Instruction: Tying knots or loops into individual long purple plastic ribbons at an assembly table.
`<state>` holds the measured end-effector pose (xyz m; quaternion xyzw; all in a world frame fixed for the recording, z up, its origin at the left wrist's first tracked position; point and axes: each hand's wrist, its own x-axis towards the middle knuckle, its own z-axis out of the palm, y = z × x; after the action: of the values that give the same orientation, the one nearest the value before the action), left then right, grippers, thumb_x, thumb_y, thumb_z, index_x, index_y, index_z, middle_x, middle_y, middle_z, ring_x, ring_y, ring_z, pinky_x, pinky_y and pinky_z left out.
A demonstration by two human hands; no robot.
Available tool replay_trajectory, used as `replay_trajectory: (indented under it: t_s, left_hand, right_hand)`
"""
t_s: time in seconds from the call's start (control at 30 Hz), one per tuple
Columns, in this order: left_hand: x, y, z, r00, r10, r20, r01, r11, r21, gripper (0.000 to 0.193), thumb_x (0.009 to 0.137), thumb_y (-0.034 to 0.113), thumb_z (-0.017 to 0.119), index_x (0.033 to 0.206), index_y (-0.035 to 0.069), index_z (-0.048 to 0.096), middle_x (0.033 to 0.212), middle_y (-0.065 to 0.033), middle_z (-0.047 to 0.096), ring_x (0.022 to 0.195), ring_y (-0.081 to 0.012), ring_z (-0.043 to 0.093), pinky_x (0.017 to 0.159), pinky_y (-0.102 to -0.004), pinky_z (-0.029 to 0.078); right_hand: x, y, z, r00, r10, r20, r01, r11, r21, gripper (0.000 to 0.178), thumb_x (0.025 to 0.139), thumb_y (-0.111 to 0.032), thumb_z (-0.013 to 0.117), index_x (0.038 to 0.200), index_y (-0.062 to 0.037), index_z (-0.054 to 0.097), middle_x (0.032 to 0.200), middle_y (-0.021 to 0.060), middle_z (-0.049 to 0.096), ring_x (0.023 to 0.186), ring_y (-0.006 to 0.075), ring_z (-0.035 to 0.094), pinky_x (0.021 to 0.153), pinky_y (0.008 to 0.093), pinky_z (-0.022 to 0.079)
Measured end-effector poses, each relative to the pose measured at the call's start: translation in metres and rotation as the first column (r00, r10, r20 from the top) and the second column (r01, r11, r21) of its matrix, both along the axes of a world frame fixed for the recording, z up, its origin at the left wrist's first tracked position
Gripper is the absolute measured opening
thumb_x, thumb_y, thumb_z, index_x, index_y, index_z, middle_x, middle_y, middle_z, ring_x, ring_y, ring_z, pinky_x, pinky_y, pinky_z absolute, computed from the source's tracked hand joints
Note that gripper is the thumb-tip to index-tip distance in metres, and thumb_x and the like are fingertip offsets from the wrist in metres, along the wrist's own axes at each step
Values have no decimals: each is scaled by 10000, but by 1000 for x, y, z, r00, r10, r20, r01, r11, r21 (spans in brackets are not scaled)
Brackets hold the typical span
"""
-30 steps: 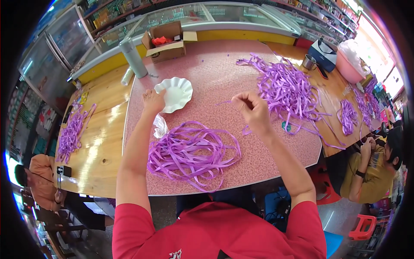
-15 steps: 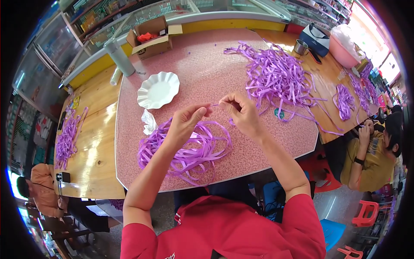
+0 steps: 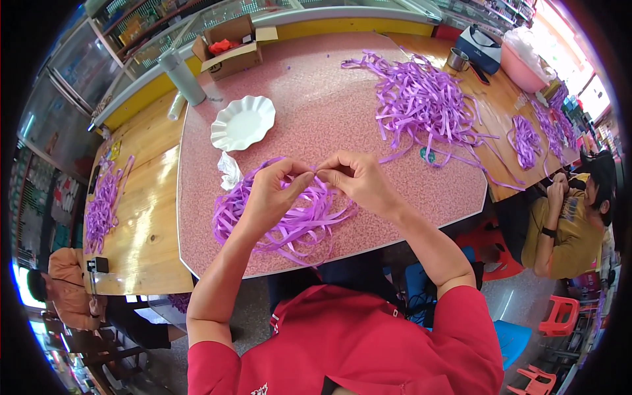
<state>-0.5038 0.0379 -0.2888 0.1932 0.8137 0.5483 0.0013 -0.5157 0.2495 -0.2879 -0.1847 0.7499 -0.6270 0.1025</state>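
Observation:
My left hand [image 3: 280,187] and my right hand [image 3: 362,179] meet fingertip to fingertip over the pink speckled table [image 3: 421,210]. Both are closed in a pinch at a purple ribbon; its end between the fingers is mostly hidden. Just under my hands lies a loose coil of purple ribbon [image 3: 229,214], partly covered by my left hand and forearm. A crumpled white tissue [image 3: 230,172] rests beside the coil. Farther back stands a white scalloped dish [image 3: 243,124]. To the far right a big tangled heap of purple ribbon [image 3: 424,108] spreads over the table.
Along the back are a grey-green bottle [image 3: 183,79] and an opened cardboard box [image 3: 234,64]. At the right stand a metal cup [image 3: 457,60], a dark blue bag [image 3: 479,50] and a pink basin [image 3: 523,66]. One person [image 3: 569,227] sits at right, another [image 3: 74,286] at left.
My hands have come together and shifted slightly left; the stretch of ribbon that showed between the fingertips has closed up. The view has tilted a little.

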Motion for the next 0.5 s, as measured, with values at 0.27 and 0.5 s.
replay_trajectory:
  t_s: [0.27,0.5]
  left_hand:
    - [14,3,-10,996,90,9,-90,969,231,386,1046,327,498,940,-27,607,778,-18,602,769,-97,568,693,-272,465]
    - [24,11,-16,992,97,-81,-90,992,84,383,1060,330,463,907,-7,564,759,-18,542,720,-124,480,641,-296,425]
  right_hand:
    - [12,-13,2,860,13,-511,26,997,70,68,908,-18,665,971,7,656,815,32,635,738,78,579,622,255,467]
    - [26,-10,14,920,-74,-385,96,995,37,66,895,-13,673,955,12,663,807,35,628,701,77,557,604,244,443]
